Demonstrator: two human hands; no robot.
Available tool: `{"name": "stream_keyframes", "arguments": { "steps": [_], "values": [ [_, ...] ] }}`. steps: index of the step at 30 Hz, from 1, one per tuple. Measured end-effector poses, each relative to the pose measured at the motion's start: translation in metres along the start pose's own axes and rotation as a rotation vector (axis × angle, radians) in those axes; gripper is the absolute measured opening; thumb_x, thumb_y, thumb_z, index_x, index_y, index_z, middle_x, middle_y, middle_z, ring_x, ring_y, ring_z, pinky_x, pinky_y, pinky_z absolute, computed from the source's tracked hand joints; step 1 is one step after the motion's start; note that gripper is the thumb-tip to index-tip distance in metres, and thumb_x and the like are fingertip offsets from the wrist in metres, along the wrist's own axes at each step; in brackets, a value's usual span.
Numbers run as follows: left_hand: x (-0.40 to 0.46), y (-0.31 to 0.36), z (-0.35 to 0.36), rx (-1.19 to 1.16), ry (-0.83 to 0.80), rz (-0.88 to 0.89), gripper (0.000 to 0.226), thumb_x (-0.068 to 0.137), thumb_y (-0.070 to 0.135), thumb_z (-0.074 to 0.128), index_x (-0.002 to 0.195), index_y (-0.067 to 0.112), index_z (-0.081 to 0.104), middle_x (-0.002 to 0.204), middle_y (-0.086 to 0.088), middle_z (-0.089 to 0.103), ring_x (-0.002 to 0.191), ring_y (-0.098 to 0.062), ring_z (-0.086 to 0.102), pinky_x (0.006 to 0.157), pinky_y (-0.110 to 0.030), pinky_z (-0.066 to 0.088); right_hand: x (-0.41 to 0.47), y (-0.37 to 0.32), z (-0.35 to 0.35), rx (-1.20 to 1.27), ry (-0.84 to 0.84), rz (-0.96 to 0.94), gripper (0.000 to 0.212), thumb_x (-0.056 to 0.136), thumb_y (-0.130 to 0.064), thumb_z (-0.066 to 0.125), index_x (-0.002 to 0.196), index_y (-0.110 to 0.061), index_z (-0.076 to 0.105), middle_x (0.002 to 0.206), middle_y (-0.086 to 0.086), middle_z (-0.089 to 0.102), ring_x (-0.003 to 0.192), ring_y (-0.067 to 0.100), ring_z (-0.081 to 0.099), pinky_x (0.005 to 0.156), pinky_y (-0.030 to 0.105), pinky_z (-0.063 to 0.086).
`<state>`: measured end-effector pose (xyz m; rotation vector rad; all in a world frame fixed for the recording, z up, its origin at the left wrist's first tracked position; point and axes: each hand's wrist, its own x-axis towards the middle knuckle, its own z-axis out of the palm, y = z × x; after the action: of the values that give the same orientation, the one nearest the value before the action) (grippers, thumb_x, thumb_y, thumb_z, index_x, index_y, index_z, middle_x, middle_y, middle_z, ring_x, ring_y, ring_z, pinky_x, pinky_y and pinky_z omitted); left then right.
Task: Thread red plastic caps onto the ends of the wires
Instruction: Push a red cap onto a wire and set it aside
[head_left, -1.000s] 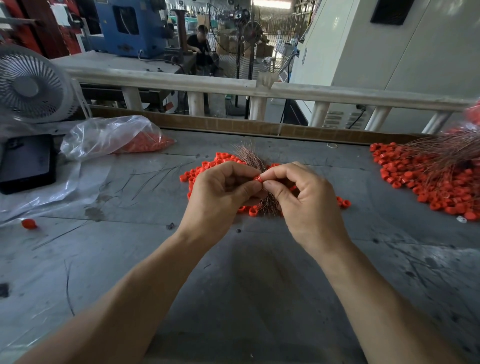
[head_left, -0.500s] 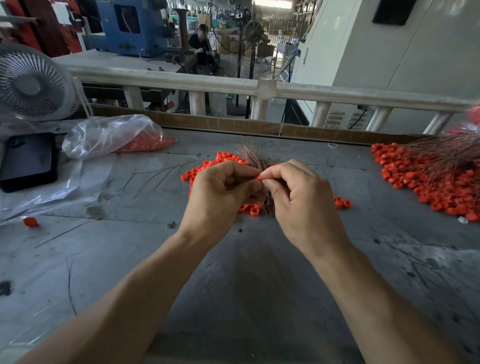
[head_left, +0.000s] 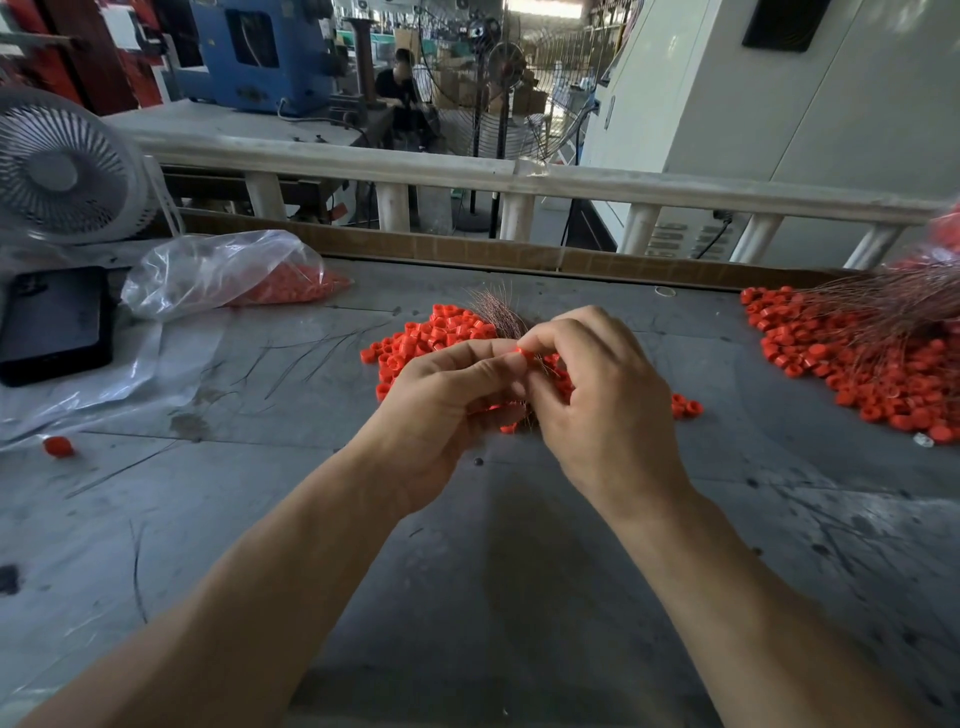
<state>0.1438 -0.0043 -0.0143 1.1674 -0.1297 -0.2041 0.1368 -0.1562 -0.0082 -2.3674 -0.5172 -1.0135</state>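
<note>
Fingers (head_left: 540, 338) of both hands pinch one red cap (head_left: 525, 355) between their tips, above the cap pile (head_left: 441, 332).

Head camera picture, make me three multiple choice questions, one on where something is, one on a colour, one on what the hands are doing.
1. Where does the lone stray cap lie?
A. at the left of the table, apart from the piles
B. inside the plastic bag
C. on the phone

2. What colour are the caps in the middle pile?
A. blue
B. red
C. white

3. What are the left hand and right hand doing?
A. resting flat on the table
B. both lifting the plastic bag
C. pinching one red cap between their fingers

Answers:
1 A, it sits alone on the grey table, below the plastic bag and phone.
2 B, the whole pile is red.
3 C, the fingertips of both hands meet on the cap above the pile.
</note>
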Motion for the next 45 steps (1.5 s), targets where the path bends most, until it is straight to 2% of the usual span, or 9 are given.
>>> {"name": "stream_keyframes", "arguments": {
  "steps": [4, 10, 16, 21, 29, 37, 40, 42, 45],
  "values": [
    [0.0002, 0.0011, -0.0018, -0.028, 0.013, -0.047, 0.035, 0.097, 0.015, 0.061, 0.124, -0.007, 0.064, 0.097, -0.015, 0.064, 0.096, -0.028, 0.059, 0.094, -0.045, 0.047, -0.0002, 0.0006, -0.0011, 0.007, -0.003, 0.005, 0.012, 0.087, -0.015, 0.076, 0.097, -0.015, 0.071, 0.101, -0.002, 0.064, 0.098, 0.019, 0.062, 0.075, 0.034, 0.051],
    [-0.0009, 0.0008, -0.0031, 0.016, 0.022, -0.036, 0.045, 0.083, 0.024, 0.069, 0.118, -0.005, 0.068, 0.100, -0.018, 0.065, 0.099, -0.032, 0.058, 0.101, -0.054, 0.044, -0.0007, -0.0005, -0.0009, -0.013, -0.021, -0.018, 0.014, 0.085, -0.010, 0.076, 0.096, -0.017, 0.071, 0.100, -0.003, 0.064, 0.097, 0.018, 0.061, 0.074, 0.035, 0.053],
    [-0.0011, -0.0005, -0.0020, 0.056, 0.048, -0.002, 0.033, 0.092, 0.017, 0.065, 0.114, -0.008, 0.068, 0.100, -0.020, 0.064, 0.096, -0.032, 0.056, 0.095, -0.050, 0.044, -0.0013, -0.0010, -0.0009, -0.027, -0.017, -0.034, 0.012, 0.085, -0.009, 0.076, 0.094, -0.016, 0.071, 0.099, -0.004, 0.064, 0.097, 0.019, 0.062, 0.072, 0.038, 0.054],
    [0.0010, -0.0038, -0.0020, 0.104, 0.112, 0.019, 0.028, 0.098, 0.011, 0.061, 0.114, -0.011, 0.067, 0.099, -0.022, 0.066, 0.094, -0.033, 0.058, 0.092, -0.049, 0.047, -0.0009, -0.0023, -0.0004, -0.004, -0.072, -0.016, 0.010, 0.089, -0.022, 0.076, 0.096, -0.018, 0.071, 0.100, -0.006, 0.064, 0.099, 0.019, 0.062, 0.075, 0.043, 0.054],
    [0.0023, -0.0005, -0.0056, 0.048, 0.084, -0.059, 0.024, 0.101, 0.013, 0.057, 0.113, -0.003, 0.069, 0.102, -0.019, 0.067, 0.098, -0.032, 0.060, 0.102, -0.054, 0.047, -0.0011, -0.0002, 0.0011, 0.001, 0.015, -0.006, 0.011, 0.085, -0.018, 0.080, 0.089, -0.013, 0.070, 0.093, -0.001, 0.065, 0.091, 0.023, 0.063, 0.070, 0.041, 0.053],
    [0.0016, -0.0018, -0.0053, 0.110, 0.037, -0.045, 0.031, 0.100, 0.018, 0.058, 0.111, -0.008, 0.068, 0.099, -0.017, 0.070, 0.096, -0.031, 0.062, 0.084, -0.040, 0.053, 0.0008, 0.0045, 0.0026, 0.026, 0.112, -0.027, 0.009, 0.086, -0.010, 0.078, 0.083, -0.009, 0.069, 0.087, 0.001, 0.065, 0.087, 0.023, 0.060, 0.075, 0.026, 0.044],
    [0.0012, 0.0000, -0.0048, 0.087, 0.040, -0.039, 0.026, 0.101, 0.019, 0.058, 0.109, -0.003, 0.069, 0.096, -0.018, 0.069, 0.096, -0.033, 0.060, 0.082, -0.039, 0.052, 0.0017, 0.0036, 0.0006, 0.022, 0.068, -0.054, 0.009, 0.090, -0.021, 0.076, 0.088, -0.014, 0.071, 0.091, -0.002, 0.063, 0.088, 0.019, 0.058, 0.071, 0.028, 0.046],
    [0.0013, 0.0010, -0.0052, 0.065, 0.043, -0.033, 0.029, 0.101, 0.019, 0.058, 0.113, -0.006, 0.068, 0.099, -0.021, 0.066, 0.097, -0.035, 0.059, 0.085, -0.044, 0.051, 0.0022, 0.0036, -0.0018, 0.030, 0.057, -0.060, 0.009, 0.092, -0.026, 0.075, 0.092, -0.017, 0.072, 0.089, -0.005, 0.059, 0.081, 0.015, 0.058, 0.063, 0.030, 0.049],
    [0.0016, 0.0016, -0.0051, 0.047, 0.049, -0.026, 0.030, 0.100, 0.018, 0.059, 0.115, -0.006, 0.067, 0.100, -0.022, 0.064, 0.096, -0.035, 0.059, 0.082, -0.041, 0.053, 0.0015, 0.0026, -0.0034, 0.042, 0.044, -0.085, 0.008, 0.093, -0.024, 0.074, 0.096, -0.018, 0.071, 0.086, -0.007, 0.060, 0.075, 0.013, 0.059, 0.059, 0.036, 0.053]
  ]
}}
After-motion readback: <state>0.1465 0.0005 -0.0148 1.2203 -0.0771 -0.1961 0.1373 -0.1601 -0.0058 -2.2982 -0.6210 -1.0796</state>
